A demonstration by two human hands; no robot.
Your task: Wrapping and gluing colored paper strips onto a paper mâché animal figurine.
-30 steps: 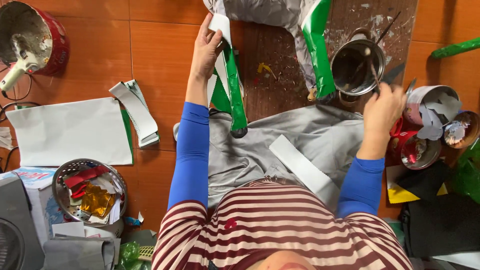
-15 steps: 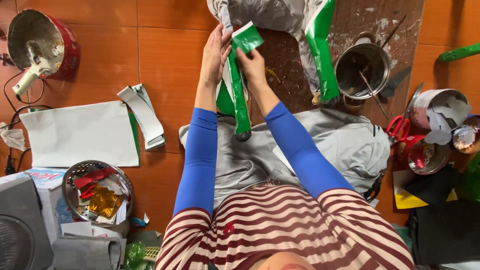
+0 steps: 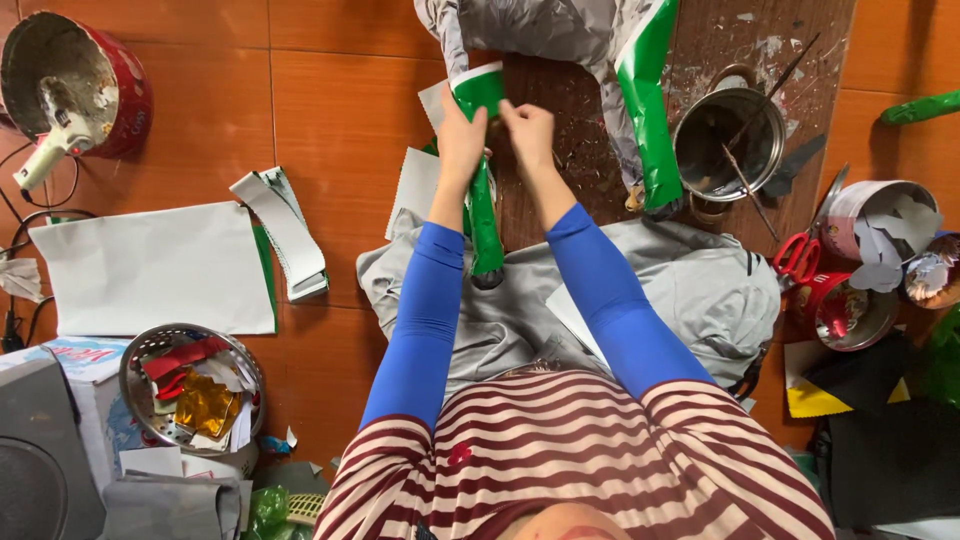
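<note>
— What lies off to your left?

— A white sheet [image 3: 150,268] flat on the orange floor [image 3: 330,130], with a steel bowl of scraps [image 3: 192,390] below it.

— And your hands?

— Your left hand [image 3: 460,140] grips the green paper tube [image 3: 483,215] near its top; your right hand [image 3: 528,130] pinches the green-and-white strip [image 3: 478,90] just above it.

— Further right?

— A metal pot [image 3: 725,145] on the wooden board [image 3: 590,140], then red scissors [image 3: 797,255].
</note>
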